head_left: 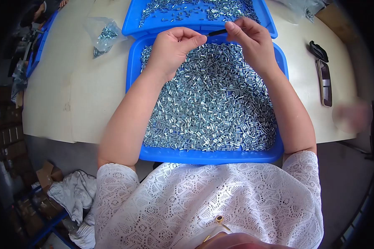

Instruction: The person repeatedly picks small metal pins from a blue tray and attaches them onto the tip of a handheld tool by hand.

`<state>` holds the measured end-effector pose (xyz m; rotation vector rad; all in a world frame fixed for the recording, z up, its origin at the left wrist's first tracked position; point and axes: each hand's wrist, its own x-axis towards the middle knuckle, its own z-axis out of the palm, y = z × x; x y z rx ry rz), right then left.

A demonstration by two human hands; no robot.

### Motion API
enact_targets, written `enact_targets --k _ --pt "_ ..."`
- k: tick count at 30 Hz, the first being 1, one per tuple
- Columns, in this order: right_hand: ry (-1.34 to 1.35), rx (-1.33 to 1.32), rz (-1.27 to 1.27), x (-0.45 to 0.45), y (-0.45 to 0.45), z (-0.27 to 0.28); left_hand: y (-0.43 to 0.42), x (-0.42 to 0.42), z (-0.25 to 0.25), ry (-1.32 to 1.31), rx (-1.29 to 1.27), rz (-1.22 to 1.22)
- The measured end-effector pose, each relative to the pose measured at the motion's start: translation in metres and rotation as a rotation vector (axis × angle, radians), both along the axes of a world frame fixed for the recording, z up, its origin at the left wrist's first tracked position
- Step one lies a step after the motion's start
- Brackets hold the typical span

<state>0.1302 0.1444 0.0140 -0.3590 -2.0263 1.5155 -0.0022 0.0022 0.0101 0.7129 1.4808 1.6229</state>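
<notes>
A blue tray [212, 157] full of small silvery metal pins [203, 103] lies in front of my body. Over its far edge, my left hand [174, 47] has thumb and forefinger pinched at one end of a thin black stick-like tool [217, 32]. The tool's other end is between the thumb and fingers of my right hand [251, 41]. Whether a pin sits at the tool's left end is too small to tell. Behind the hands, a second blue tray [131, 20] holds more scattered metal pins [232, 9].
On the pale table [87, 91], a clear plastic bag [106, 35] with metal pins lies at the left. A phone-like object [324, 83] and a black item [318, 51] are at the right. Part of another person's hand [63, 3] shows at the far left.
</notes>
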Motion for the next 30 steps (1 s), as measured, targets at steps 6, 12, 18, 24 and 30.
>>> enact_targets --k 6,12,18,24,30 --pt "-0.133 -0.025 -0.030 -0.002 0.002 -0.004 0.004 0.000 -0.009 0.249 0.060 0.083" --pt "-0.060 -0.125 0.023 -0.004 0.000 -0.006 0.002 -0.001 -0.010 0.449 0.065 0.125" --pt "-0.155 -0.156 0.032 -0.002 0.007 -0.005 0.001 0.004 -0.004 0.549 0.072 0.149" --pt "-0.164 -0.202 0.015 -0.003 0.005 -0.005 0.001 0.005 -0.003 0.577 0.075 0.160" --pt "-0.037 -0.130 0.022 -0.002 0.005 -0.004 0.002 0.001 -0.006 0.484 0.041 0.179"
